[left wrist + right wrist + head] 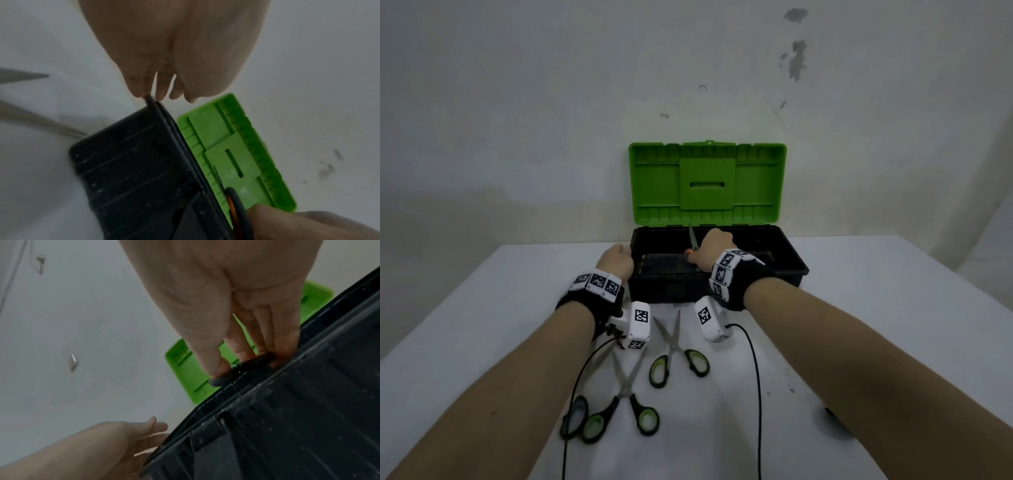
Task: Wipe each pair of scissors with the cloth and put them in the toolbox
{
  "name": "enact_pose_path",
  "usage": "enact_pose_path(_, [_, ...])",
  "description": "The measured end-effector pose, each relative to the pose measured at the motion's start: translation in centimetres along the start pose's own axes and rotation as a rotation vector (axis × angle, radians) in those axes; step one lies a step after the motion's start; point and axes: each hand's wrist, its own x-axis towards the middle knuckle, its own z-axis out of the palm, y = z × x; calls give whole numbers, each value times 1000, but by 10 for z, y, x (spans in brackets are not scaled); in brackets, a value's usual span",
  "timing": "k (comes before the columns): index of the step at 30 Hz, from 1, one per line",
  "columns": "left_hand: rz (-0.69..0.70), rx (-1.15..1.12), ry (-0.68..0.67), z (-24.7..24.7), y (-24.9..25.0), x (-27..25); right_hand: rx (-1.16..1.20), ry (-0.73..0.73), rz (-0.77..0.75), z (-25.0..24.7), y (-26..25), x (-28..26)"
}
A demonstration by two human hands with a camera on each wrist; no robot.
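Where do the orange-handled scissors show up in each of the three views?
Head: centre, orange-handled scissors held by the right hand over the toolbox, blade up.
Left wrist: bottom right, handle loop.
Right wrist: centre, dark loops under the fingers.
Shared landmark: green lid.

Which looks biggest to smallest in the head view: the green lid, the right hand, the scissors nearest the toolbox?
1. green lid
2. scissors nearest the toolbox
3. right hand, though it is farther from the camera, so unsure.
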Motion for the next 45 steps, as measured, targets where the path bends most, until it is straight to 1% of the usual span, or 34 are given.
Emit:
enact_pose_path(1, [-8, 0, -33, 3, -4, 2, -23, -26, -2, 6, -3, 3])
enact_pose_path(2, [-8, -11, -39, 7, -9, 5, -50, -42, 10, 11, -6, 6])
enact_pose_path(6, [16, -68, -14, 18, -18, 12, -210, -178, 8, 24, -17, 17])
enact_pose_path(9, [32, -73, -30, 17, -18, 10, -262, -221, -17, 26, -21, 21])
enact_pose_path(10, [33, -74, -32, 16, -19, 10, -262, -229, -25, 28, -24, 24])
enact_pose_path(13, [44, -65, -37, 14, -18, 9, -211, -265, 15, 36, -31, 32])
enact_pose_path(15, [47, -46, -30, 14, -17, 6, -230, -327, 19, 34, -30, 29])
enact_pose_path(17, [47, -44, -27, 13, -16, 5, -160, -294, -35, 31, -26, 21])
enact_pose_path(19, [35, -48, -30, 11, -14, 2, -173, -259, -80, 25, -24, 8])
enact_pose_path(20, [24, -52, -29, 10, -14, 0, -176, -240, -73, 23, -23, 5])
enact_pose_path(21, [7, -46, -21, 9, -13, -4, -125, -207, -35, 20, -23, 2])
enact_pose_path(22, [-11, -21, 3, 9, -11, -8, -70, -178, -17, 17, -24, 0])
enact_pose_path(25, [-46, 130, 138, 10, -10, -35, -1, -99, -40, 5, -10, -12])
enact_pose_path(27, [-7, 199, 154, 10, -8, -59, 42, -65, -67, -6, 6, -26])
enact_pose_path(29, [53, 306, 92, 13, -8, -78, 92, -15, -91, -18, 23, -43])
enact_pose_path(31, [97, 421, -34, 16, -7, -96, 133, 14, -96, -29, 44, -59])
enact_pose_path(33, [88, 496, -196, 21, -7, -113, 148, 17, -76, -38, 67, -75])
enact_pose_path(35, [63, 569, -295, 26, -9, -127, 129, 33, -43, -45, 93, -88])
enact_pose_path(37, [70, 661, -315, 30, -9, -141, 95, 33, 0, -49, 117, -98])
enact_pose_path(41, [107, 795, -297, 34, -5, -163, -33, 2, 92, -51, 160, -115])
enact_pose_path(44, [96, 832, -290, 38, -4, -166, -124, -45, 168, -46, 180, -118])
enact_pose_path(45, [80, 838, -292, 40, -3, -166, -153, -72, 167, -45, 183, -118])
